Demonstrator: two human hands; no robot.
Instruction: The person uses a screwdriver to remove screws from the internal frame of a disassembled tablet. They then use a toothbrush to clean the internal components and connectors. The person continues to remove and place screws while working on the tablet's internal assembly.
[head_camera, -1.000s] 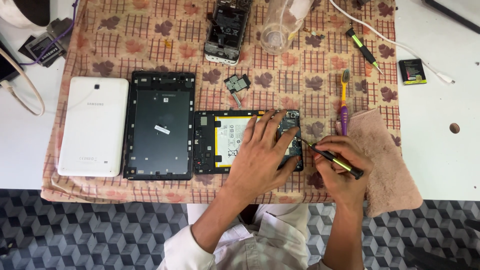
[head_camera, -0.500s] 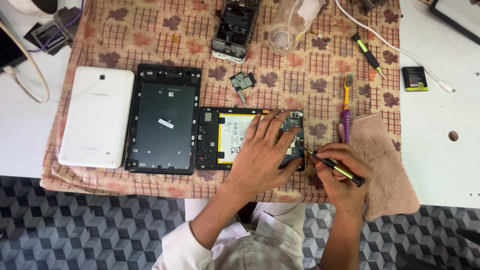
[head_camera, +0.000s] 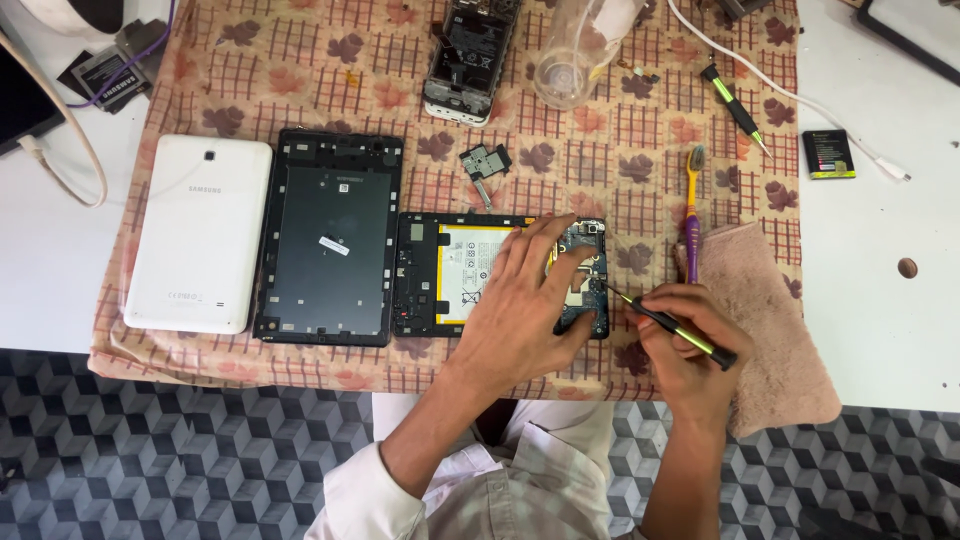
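An opened tablet body (head_camera: 430, 270) with a white and yellow battery lies on a patterned cloth. My left hand (head_camera: 530, 300) rests flat on it, fingers spread over the battery and the blue circuit board (head_camera: 588, 262). A black and green screwdriver (head_camera: 672, 327) is gripped in my right hand (head_camera: 690, 350), its tip touching the board's right edge.
Left of the open tablet lie a black tablet frame (head_camera: 330, 250) and a white back cover (head_camera: 200, 235). A small loose part (head_camera: 484, 163), an opened phone (head_camera: 470, 55), a clear cup (head_camera: 578, 45), a second screwdriver (head_camera: 735, 105), a toothbrush (head_camera: 692, 210) and a pink towel (head_camera: 765, 320) surround them.
The view shifted slightly. My hands stay on the tablet, with the screwdriver tip at the board.
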